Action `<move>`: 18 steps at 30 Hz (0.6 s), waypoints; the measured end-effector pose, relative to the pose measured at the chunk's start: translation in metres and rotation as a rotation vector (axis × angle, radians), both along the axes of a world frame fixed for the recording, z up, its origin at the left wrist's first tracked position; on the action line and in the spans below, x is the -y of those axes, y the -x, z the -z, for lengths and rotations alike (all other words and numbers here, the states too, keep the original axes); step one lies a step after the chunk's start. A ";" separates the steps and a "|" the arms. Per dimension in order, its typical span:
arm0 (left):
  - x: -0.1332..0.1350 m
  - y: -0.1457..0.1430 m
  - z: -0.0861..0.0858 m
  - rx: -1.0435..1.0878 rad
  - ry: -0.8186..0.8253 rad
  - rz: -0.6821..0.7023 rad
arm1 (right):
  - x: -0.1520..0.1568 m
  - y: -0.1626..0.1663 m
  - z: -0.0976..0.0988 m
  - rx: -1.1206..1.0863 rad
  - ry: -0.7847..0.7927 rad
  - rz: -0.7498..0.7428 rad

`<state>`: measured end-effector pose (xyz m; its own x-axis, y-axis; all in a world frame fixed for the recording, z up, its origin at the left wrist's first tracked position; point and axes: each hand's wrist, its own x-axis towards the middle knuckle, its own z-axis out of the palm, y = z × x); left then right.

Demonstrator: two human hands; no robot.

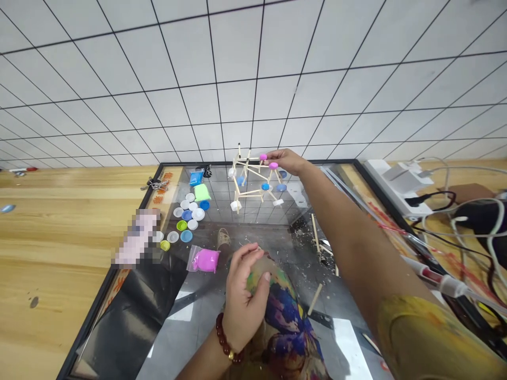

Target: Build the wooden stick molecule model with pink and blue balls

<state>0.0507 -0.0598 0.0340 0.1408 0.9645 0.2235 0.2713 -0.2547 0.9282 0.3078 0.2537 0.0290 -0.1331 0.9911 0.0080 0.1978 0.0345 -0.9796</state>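
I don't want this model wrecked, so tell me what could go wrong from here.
The stick frame might tip or twist: the right hand seems to pinch a pink blob near its top, while the left hand gives it no support. A stick could pull loose, as the blobs joining them look soft. The right forearm, if lowered, might brush the loose sticks.

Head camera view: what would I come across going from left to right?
Small blue item, pixelated pinkish object, yellow cap, bag of pink material, stick frame, right hand, white power strip.
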 end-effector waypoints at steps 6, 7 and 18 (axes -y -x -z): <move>0.000 -0.001 0.001 -0.033 -0.016 0.010 | -0.003 0.004 0.005 -0.079 -0.096 0.077; 0.000 -0.001 0.001 -0.036 -0.014 0.011 | -0.004 0.005 0.005 -0.052 -0.102 0.084; 0.001 -0.001 0.001 -0.016 0.001 0.026 | 0.019 -0.016 -0.006 0.009 -0.263 0.349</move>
<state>0.0517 -0.0610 0.0325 0.1699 0.9606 0.2201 0.2797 -0.2611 0.9239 0.3236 0.2342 0.0348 0.2084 0.9409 0.2669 0.2501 0.2125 -0.9446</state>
